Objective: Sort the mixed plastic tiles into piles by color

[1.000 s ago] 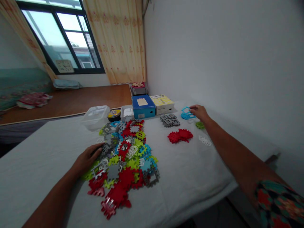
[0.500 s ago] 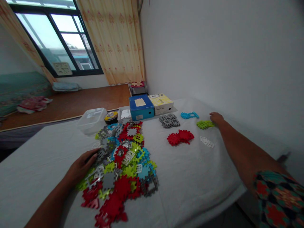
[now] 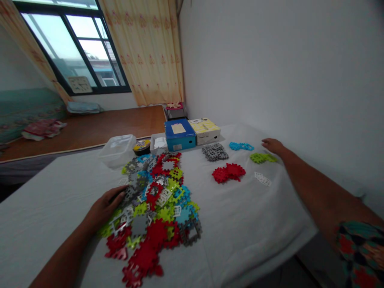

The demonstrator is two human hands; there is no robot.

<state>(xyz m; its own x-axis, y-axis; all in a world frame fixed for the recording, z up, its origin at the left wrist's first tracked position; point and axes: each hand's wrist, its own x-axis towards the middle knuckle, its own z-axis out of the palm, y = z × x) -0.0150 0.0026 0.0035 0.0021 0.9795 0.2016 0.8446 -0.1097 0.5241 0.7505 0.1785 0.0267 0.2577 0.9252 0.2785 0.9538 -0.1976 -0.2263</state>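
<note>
A mixed heap of flat interlocking plastic building pieces in red, green, blue, grey and white covers the middle of the table. My left hand rests at the heap's left edge, thumb and fingers apart, touching grey pieces. To the right, my right hand hovers just behind a small green stack, its fingers a little apart and nothing visible in them. Sorted by colour around it lie blue pieces, a grey stack, red pieces and white pieces.
Along the table's back stand a clear plastic tub, a round black-and-yellow container, a small white box, a blue box and a yellow box. A white wall borders the right side.
My right hand has shifted slightly up and away from the green stack, which now shows more fully. My left hand stays at the heap. The view has moved slightly.
</note>
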